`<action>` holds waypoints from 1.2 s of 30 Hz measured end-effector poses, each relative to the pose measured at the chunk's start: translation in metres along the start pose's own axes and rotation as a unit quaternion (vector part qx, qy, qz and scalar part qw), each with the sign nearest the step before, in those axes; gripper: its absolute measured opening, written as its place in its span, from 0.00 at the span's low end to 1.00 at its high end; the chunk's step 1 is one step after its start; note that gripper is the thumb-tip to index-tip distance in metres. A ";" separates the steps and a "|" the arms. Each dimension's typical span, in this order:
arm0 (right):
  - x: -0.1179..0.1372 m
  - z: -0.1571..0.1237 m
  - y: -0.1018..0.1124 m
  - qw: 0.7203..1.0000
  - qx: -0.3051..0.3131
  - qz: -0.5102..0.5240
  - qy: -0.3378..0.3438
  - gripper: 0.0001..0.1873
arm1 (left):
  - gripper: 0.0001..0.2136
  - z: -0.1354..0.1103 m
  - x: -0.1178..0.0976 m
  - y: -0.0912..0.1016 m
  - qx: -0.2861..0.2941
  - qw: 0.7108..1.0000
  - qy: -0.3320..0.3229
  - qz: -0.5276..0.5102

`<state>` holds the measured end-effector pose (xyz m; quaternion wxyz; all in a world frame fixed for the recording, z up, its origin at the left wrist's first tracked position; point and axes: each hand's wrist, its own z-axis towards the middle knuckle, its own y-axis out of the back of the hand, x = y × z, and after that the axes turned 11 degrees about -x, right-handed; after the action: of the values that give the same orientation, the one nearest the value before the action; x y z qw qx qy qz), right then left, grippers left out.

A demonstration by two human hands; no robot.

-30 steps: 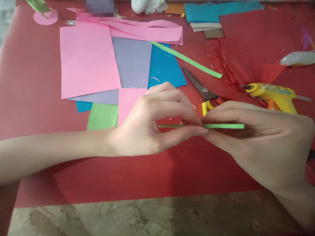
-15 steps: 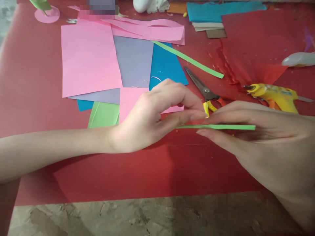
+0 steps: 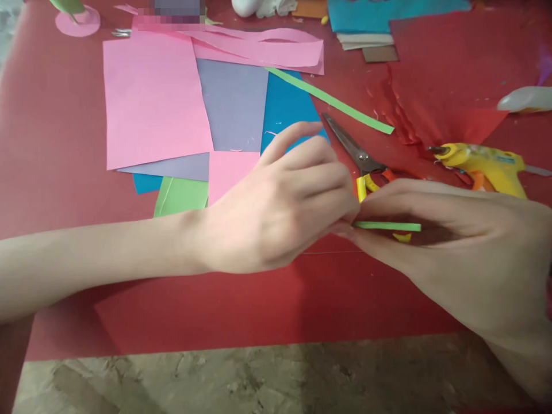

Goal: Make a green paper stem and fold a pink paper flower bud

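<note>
A narrow green strip [image 3: 390, 226] lies between my two hands, its right end sticking out inside the curl of my right hand. My left hand [image 3: 284, 213] has its fingertips closed at the strip's left part, which they hide; its index finger is raised. Thumb and fingers of my right hand [image 3: 457, 247] pinch the strip right beside the left fingertips. Just behind the hands lie scissors [image 3: 363, 156] with yellow and red handles, blades pointing away to the left. Another green strip [image 3: 336, 104] rests across the blue sheet [image 3: 287, 103].
A yellow glue gun [image 3: 487, 164] lies at the right. Pink paper [image 3: 155, 98], purple paper [image 3: 233, 103] and green paper [image 3: 181, 195] overlap at left. Pink strips [image 3: 280, 49] and folded blue material [image 3: 366, 16] lie farther back. The red table's front edge [image 3: 259, 349] runs below the hands.
My left hand has turned over, knuckles upward, and moved against my right fingertips. The green strip's free right end has shifted left and shows shorter. My right thumb has closed in on the strip.
</note>
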<state>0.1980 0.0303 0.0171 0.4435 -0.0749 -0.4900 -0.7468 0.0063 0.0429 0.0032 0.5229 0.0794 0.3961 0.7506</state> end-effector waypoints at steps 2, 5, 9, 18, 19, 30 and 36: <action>0.001 0.000 0.001 1.000 -0.001 0.006 -0.002 0.06 | 0.11 -0.001 0.001 -0.001 0.003 1.000 0.004 0.013; 0.002 0.001 0.003 1.000 -0.015 0.004 -0.003 0.06 | 0.12 -0.003 0.005 -0.003 -0.002 0.998 0.059 -0.001; 0.002 0.002 0.005 0.999 -0.013 0.047 -0.010 0.05 | 0.12 -0.003 0.011 -0.006 0.016 0.995 0.095 -0.016; -0.005 -0.004 0.006 0.960 0.001 0.210 -0.186 0.04 | 0.08 0.002 0.010 -0.005 0.029 0.949 0.216 -0.227; -0.006 -0.004 0.006 0.958 0.001 0.213 -0.194 0.04 | 0.11 0.004 0.008 -0.003 0.042 0.936 0.235 -0.259; 0.000 -0.004 0.006 0.970 -0.020 0.167 -0.177 0.03 | 0.08 0.004 -0.008 0.008 0.061 0.907 0.259 -0.328; -0.003 -0.002 0.007 0.948 -0.004 0.247 -0.201 0.09 | 0.08 0.005 -0.008 0.006 0.047 0.905 0.270 -0.326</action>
<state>0.2055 0.0299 0.0190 0.5058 -0.3438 -0.5323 -0.5854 0.0076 0.0380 0.0131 0.6070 -0.2357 0.5609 0.5113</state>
